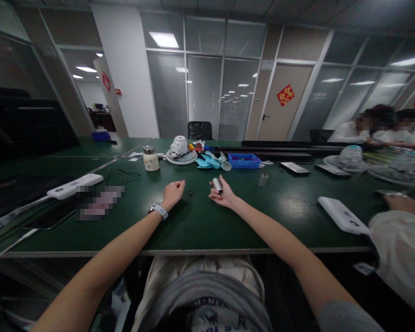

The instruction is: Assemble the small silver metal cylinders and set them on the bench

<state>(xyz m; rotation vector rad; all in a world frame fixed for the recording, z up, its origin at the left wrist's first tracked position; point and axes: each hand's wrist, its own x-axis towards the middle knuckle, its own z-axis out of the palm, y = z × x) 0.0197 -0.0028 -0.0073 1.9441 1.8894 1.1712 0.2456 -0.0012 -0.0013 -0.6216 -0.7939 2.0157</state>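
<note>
My right hand [223,194] is turned palm up, its fingers wrapped round a silver metal cylinder [217,185]. To its left, my left hand [174,192] is closed above the green table [193,226], with a watch at the wrist; anything between its fingertips is hidden or too small to name. A small dark part [190,194] lies on the table just right of my left hand. Another metal cylinder [263,179] stands farther right on the table.
Behind my hands are a jar [151,159], a white fan housing [180,146], light-blue fan blades [207,160] and a blue tray [244,161]. White power strips [75,186] and cables lie left. Another person's sleeve [397,240] is at the right edge.
</note>
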